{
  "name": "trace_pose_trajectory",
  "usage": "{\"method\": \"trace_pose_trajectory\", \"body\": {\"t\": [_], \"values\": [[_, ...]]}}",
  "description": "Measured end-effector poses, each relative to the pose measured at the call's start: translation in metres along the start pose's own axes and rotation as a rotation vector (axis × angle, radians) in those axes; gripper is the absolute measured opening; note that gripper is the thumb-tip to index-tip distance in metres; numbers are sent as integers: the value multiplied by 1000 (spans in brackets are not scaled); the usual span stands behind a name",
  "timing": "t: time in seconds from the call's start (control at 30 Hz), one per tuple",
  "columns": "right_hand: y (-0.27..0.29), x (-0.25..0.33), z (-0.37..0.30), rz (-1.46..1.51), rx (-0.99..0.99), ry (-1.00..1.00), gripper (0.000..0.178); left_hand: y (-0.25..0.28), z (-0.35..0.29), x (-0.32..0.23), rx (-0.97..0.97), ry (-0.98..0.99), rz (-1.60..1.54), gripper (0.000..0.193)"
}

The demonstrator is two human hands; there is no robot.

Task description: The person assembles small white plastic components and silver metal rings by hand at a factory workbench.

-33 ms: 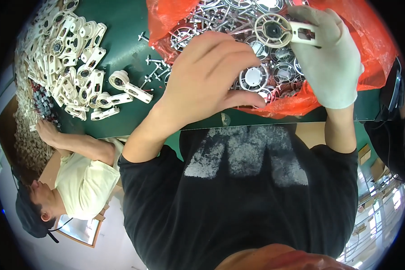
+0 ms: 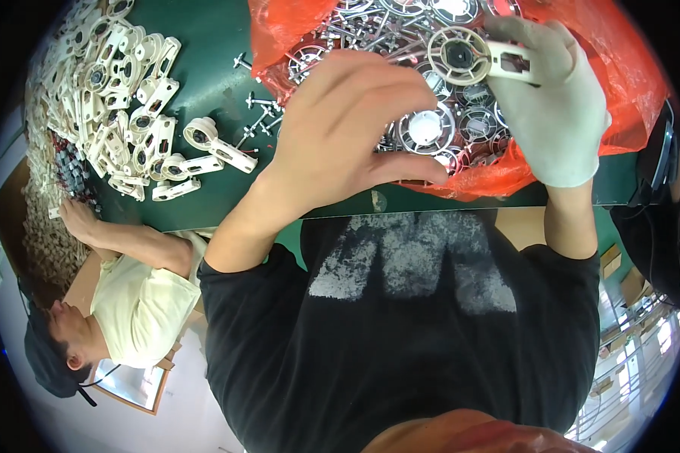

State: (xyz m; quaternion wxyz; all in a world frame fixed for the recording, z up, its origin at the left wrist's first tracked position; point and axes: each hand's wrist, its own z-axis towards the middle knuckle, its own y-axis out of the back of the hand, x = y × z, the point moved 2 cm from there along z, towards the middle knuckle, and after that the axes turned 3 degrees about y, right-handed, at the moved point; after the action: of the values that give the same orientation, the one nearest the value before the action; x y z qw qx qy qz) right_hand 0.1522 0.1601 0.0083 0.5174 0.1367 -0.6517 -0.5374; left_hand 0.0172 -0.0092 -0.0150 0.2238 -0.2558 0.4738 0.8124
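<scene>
Over an open red plastic bag (image 2: pixel 619 98), my bare left hand (image 2: pixel 347 124) hovers with curved fingers and its thumb held well apart. Nothing shows between them. My right hand (image 2: pixel 548 113), in a pale glove, grips a cream plastic fan housing (image 2: pixel 499 60) by its slotted handle. The housing's spoked ring with a dark centre points toward my left hand. Silvery round spoked parts (image 2: pixel 425 128) fill the bag below both hands, along with thin metal rods. My left hand's fingertips are partly hidden.
A large heap of cream housings (image 2: pixel 140 121) covers the left of the green table (image 2: pixel 204 72). Several metal rod pieces (image 2: pixel 264 113) lie beside the bag. At the left, a co-worker's hand (image 2: pixel 77 219) handles small parts. A dark object (image 2: pixel 657 166) hangs at the right edge.
Very little differs. The cream housing in my right hand sits slightly lower, and my left hand has shifted a touch.
</scene>
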Motion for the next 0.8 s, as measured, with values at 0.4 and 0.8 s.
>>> {"method": "trace_pose_trajectory", "body": {"t": [0.4,0.8], "values": [[-4,13,-16,97,16,201,34,-10,6,2,-269,-57,5,57],[15,16,-4,537,751,2,33,-6,5,-14,-182,-339,-103,72]]}}
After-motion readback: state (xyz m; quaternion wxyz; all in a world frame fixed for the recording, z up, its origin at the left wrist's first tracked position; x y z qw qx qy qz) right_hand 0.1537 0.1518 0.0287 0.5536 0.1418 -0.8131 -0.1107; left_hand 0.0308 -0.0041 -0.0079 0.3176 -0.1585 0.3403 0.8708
